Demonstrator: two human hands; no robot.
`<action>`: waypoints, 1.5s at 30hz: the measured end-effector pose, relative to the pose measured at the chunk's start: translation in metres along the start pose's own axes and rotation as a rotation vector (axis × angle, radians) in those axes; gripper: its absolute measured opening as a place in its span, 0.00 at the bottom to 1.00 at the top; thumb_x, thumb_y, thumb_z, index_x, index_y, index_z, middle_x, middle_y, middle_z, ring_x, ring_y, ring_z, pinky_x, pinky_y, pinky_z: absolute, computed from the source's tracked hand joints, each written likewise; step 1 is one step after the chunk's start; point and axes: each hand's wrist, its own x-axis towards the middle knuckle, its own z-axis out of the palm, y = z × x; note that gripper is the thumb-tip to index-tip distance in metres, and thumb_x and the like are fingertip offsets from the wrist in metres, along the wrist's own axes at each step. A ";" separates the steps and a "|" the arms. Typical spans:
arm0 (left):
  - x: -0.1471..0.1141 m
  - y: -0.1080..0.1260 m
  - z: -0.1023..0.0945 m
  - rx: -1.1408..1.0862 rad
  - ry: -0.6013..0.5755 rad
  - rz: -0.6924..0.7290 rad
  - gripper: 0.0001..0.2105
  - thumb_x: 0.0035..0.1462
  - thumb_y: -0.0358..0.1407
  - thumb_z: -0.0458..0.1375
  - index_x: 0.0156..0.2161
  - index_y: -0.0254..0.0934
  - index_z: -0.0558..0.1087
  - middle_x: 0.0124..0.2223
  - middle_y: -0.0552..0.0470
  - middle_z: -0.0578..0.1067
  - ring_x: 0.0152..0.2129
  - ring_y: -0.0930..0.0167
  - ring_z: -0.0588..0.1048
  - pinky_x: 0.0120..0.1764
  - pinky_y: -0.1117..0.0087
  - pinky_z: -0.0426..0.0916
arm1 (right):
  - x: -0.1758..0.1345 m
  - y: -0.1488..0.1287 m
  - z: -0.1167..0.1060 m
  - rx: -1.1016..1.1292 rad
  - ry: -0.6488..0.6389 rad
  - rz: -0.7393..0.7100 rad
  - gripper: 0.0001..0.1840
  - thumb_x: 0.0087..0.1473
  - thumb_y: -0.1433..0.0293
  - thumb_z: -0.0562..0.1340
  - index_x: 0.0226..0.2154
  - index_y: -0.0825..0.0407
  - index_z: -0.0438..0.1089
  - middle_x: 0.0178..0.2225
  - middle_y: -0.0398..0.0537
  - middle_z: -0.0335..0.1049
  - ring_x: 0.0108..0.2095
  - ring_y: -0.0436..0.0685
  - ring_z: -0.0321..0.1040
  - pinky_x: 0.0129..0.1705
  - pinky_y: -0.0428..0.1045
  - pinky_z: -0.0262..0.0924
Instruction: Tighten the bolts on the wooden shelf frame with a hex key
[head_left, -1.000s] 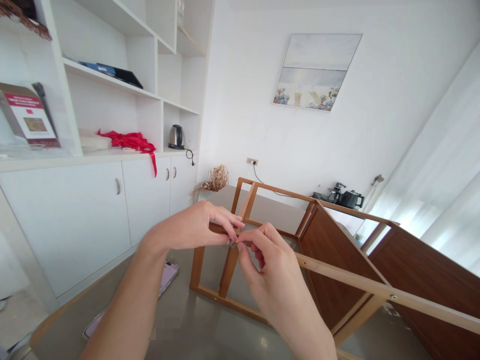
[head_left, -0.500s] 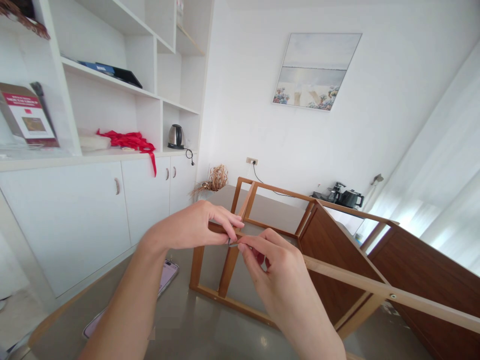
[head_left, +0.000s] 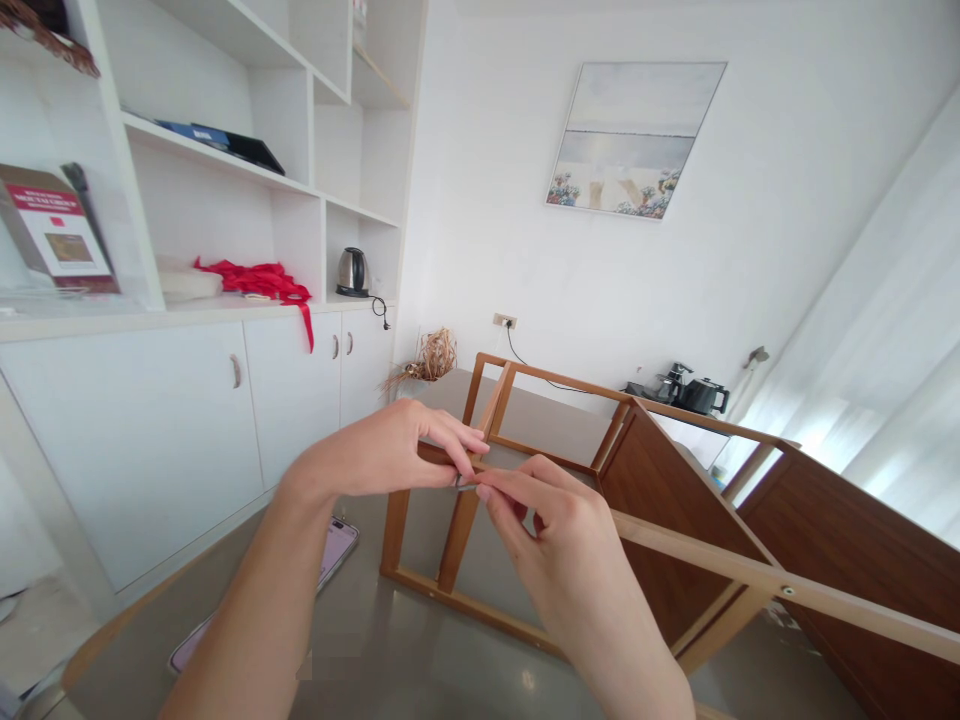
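A small, grey, bent metal tool that looks like an Allen key (head_left: pixel 466 487) is at the top rail of a wooden shelf frame (head_left: pixel 491 625). My right hand (head_left: pixel 559 515) pinches its long end between thumb and forefinger. Coming from the left, my left hand (head_left: pixel 401 450) bends over the rail, with its thumb and forefinger closed around the key's bend and its other fingers resting by the wood. Fingers hide the key's tip and whatever it meets. The frame lies on its side on the table, with brown panels (head_left: pixel 675 490) to the right.
A phone (head_left: pixel 339 548) lies on the grey table (head_left: pixel 405 670), partly behind my left forearm. White cabinets (head_left: pixel 292 390) with a steel kettle (head_left: pixel 352 272) stand at left. Dried plants (head_left: pixel 435 358) and a black kettle (head_left: pixel 701 397) are beyond the frame.
The Allen key has turned slightly between my fingers, and its bend shows less. Both hands have kept nearly the same place; the frame has not moved.
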 end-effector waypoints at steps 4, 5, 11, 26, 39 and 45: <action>0.001 -0.001 0.000 -0.009 0.006 0.022 0.07 0.59 0.39 0.63 0.40 0.47 0.84 0.57 0.52 0.78 0.58 0.64 0.74 0.59 0.64 0.70 | 0.001 0.001 0.002 0.043 0.015 -0.010 0.12 0.64 0.73 0.60 0.39 0.45 0.79 0.32 0.42 0.69 0.28 0.47 0.63 0.28 0.45 0.54; 0.001 -0.001 0.000 -0.010 0.007 0.024 0.07 0.59 0.39 0.63 0.40 0.46 0.84 0.57 0.52 0.78 0.58 0.64 0.74 0.59 0.64 0.70 | 0.001 0.000 0.002 0.046 0.016 -0.009 0.12 0.64 0.73 0.60 0.39 0.45 0.79 0.33 0.42 0.69 0.29 0.47 0.64 0.28 0.45 0.55; 0.000 0.001 0.000 -0.001 0.008 0.015 0.07 0.59 0.40 0.64 0.40 0.47 0.84 0.56 0.52 0.79 0.58 0.64 0.74 0.61 0.63 0.68 | -0.001 -0.001 0.001 0.047 0.013 0.009 0.12 0.65 0.73 0.59 0.40 0.44 0.78 0.34 0.41 0.67 0.29 0.46 0.63 0.29 0.44 0.55; 0.001 0.005 0.000 -0.035 -0.006 0.031 0.07 0.59 0.38 0.63 0.41 0.47 0.84 0.54 0.53 0.80 0.58 0.64 0.74 0.60 0.64 0.69 | 0.002 -0.006 0.018 0.083 0.108 -0.003 0.11 0.61 0.75 0.58 0.42 0.48 0.74 0.35 0.43 0.65 0.27 0.47 0.62 0.29 0.43 0.59; 0.001 0.004 0.001 -0.026 -0.004 0.038 0.07 0.59 0.35 0.63 0.39 0.45 0.84 0.52 0.54 0.81 0.58 0.65 0.74 0.59 0.68 0.69 | 0.001 -0.007 0.017 0.091 0.089 0.024 0.10 0.60 0.76 0.58 0.38 0.48 0.73 0.33 0.40 0.61 0.27 0.47 0.58 0.28 0.44 0.54; 0.002 0.003 0.001 -0.008 -0.001 0.045 0.07 0.60 0.38 0.63 0.39 0.44 0.84 0.53 0.52 0.81 0.58 0.65 0.74 0.60 0.66 0.68 | 0.002 -0.007 0.016 0.086 0.089 -0.001 0.10 0.59 0.77 0.58 0.37 0.49 0.73 0.34 0.41 0.62 0.27 0.46 0.58 0.28 0.43 0.54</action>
